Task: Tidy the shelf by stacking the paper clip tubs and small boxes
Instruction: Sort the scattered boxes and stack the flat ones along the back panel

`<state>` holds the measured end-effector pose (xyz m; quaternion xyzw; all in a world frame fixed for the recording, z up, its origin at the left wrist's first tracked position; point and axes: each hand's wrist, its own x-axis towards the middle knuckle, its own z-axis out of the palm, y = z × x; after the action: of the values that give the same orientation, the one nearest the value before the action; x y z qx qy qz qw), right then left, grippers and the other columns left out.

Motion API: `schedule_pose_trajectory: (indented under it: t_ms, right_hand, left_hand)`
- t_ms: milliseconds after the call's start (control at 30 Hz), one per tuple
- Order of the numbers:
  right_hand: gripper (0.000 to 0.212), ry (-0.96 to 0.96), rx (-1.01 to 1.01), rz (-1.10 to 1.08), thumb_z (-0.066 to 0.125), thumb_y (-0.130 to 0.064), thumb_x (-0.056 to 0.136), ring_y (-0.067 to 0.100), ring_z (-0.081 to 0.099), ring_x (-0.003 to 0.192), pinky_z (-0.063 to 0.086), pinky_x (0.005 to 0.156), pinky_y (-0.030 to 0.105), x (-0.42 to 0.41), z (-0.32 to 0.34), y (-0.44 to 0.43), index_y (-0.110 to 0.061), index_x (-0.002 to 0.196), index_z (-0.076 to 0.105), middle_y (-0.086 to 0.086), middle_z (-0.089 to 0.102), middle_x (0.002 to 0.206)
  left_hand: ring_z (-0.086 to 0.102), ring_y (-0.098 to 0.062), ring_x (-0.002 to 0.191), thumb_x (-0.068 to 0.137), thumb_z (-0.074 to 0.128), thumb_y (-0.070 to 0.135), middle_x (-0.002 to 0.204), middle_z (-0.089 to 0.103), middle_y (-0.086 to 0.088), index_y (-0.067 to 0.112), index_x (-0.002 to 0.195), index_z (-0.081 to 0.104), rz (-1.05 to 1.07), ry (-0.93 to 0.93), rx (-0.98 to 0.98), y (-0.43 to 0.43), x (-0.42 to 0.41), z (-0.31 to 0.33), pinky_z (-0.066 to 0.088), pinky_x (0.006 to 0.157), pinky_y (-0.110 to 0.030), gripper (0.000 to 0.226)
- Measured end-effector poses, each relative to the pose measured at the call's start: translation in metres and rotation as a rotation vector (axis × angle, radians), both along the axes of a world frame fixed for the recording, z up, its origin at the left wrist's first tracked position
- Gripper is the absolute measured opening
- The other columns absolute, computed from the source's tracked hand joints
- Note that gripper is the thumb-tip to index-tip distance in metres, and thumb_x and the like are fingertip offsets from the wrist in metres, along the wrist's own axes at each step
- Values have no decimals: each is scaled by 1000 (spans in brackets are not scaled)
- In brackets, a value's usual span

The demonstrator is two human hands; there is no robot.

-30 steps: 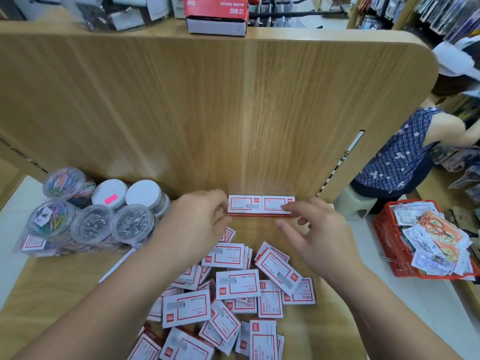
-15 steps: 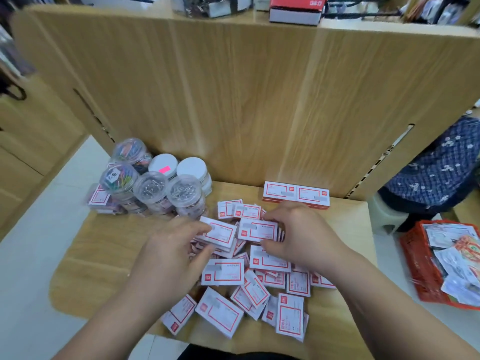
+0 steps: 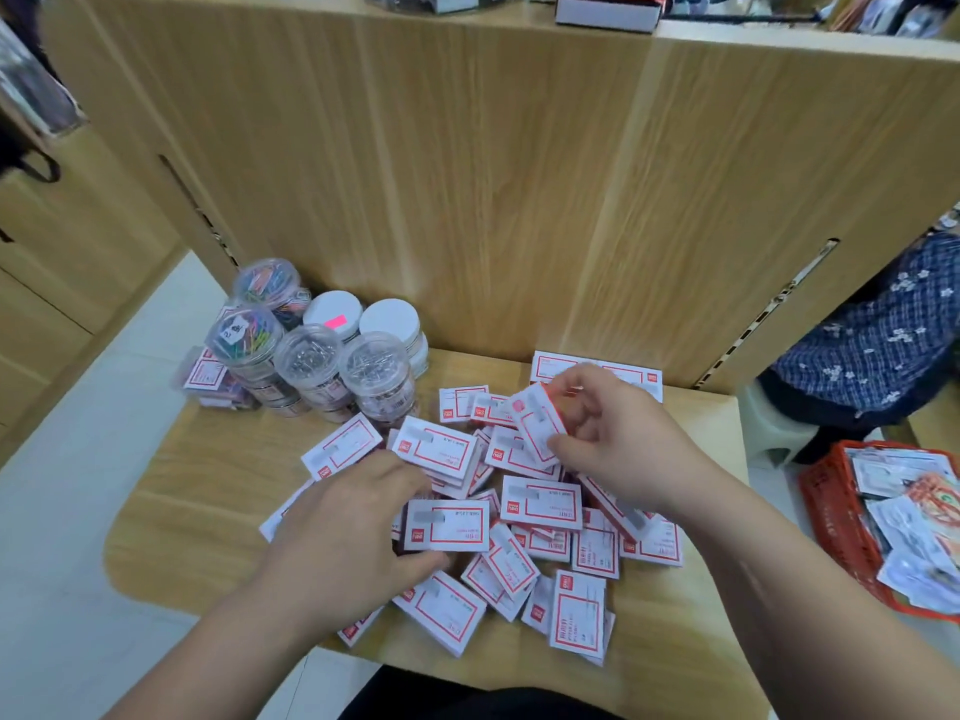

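Pinches a tilted small box (image 3: pixel 535 431) in right fingers (image 3: pixel 567 450) right of the paper clip tubs (image 3: pixel 375 374), left fingers (image 3: pixel 400 476) curled into the heap (image 3: pixel 540 511), grip unclear, and risks nudging loose boxes off the shelf (image 3: pixel 208 511) edge.

Bright even indoor light, soft shadows, wide-angle bending at edges, box print seemingly motion-blurred

The right hand (image 3: pixel 618 449) has picked a small box (image 3: pixel 535 431) up off the pile (image 3: pixel 540 504) — held tilted.
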<state>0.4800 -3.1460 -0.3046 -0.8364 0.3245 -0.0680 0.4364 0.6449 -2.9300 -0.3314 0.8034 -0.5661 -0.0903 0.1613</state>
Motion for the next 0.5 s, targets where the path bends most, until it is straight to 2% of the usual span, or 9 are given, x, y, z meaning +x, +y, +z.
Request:
schedule_pose_trajectory:
  t_ms: [67,133,233,333,433,500]
  right_hand:
    - [65,5,43,34,67,-9,81,18,65,65,50,64,33,-5,2,2,-41,132,43,2,59,77]
    - [74,10,32,77,65,-9,79,16,62,63,49,64,32,-6,4,4,-47,137,39,0,58,75]
    - [51,71,-82,102,66,-16,76,8,54,59,49,63,34,-4,3,6,-45,116,53,-7,59,69]
    - [30,120,-160,8,69,-25,75,7,56,61,50,62,36,-1,1,7,-36,95,50,-9,63,67]
    - [29,79,-178,-112,74,-31,76,6,53,57,45,57,31,-3,-2,5,-32,83,46,-14,61,64]
    - [28,51,-146,-128,74,-28,79,7,49,53,38,52,25,-8,-3,5,-33,86,47,-13,58,63]
  left_hand:
    - [64,-5,86,58,63,63,99,61,20,34,99,68,-1,8,-12,-1,0,-1,55,64,-26,51]
    - [64,-4,83,59,63,63,95,62,20,33,94,70,-16,10,-9,-2,1,0,54,61,-26,47]
    - [61,-2,81,57,64,64,93,59,20,33,90,68,-12,38,-17,-3,1,0,52,61,-25,45]
    - [60,-1,87,59,65,63,98,60,21,34,98,68,16,101,-57,-2,6,-3,52,67,-26,49]
    - [61,-3,90,62,68,60,97,59,23,38,108,68,48,105,-36,1,13,-4,51,69,-27,51]
    - [62,-7,86,64,76,51,87,53,25,40,111,67,90,84,7,3,13,-2,45,65,-25,49]
